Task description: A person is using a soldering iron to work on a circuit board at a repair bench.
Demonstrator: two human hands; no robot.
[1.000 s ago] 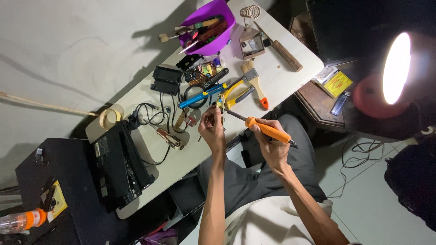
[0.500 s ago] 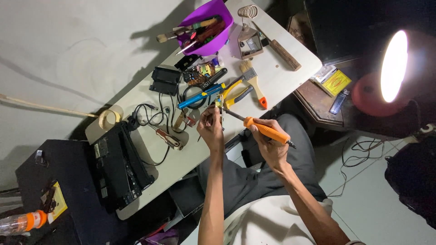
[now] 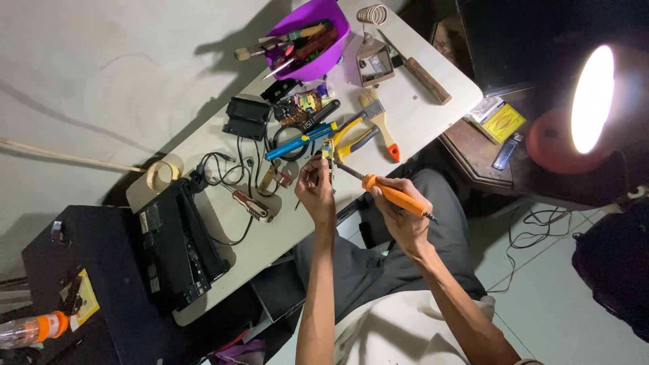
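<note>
Soldering step in hand, by the look of it: left hand with fingers pinched shut on a small board, held upright just above the counter edge; right hand with fingers wrapped tight round an orange-handled iron, tip laid against the board's lower edge. Board thus in the air between both hands, near the yellow pliers and the blue tool, touching neither as far as can be told

Next move, judged from this: a steady tip on one joint, board kept from tilting, cord kept free of the lap; joint itself too small to make out

Counted on the counter: one purple bowl with several brushes and tools, exact number hard to tell; one paintbrush with an orange end; one wooden stick; one wire coil; one tape roll; one screwdriver; one black device at the near end; one black box

Off the counter: one lit lamp, one bottle with an orange band
</note>
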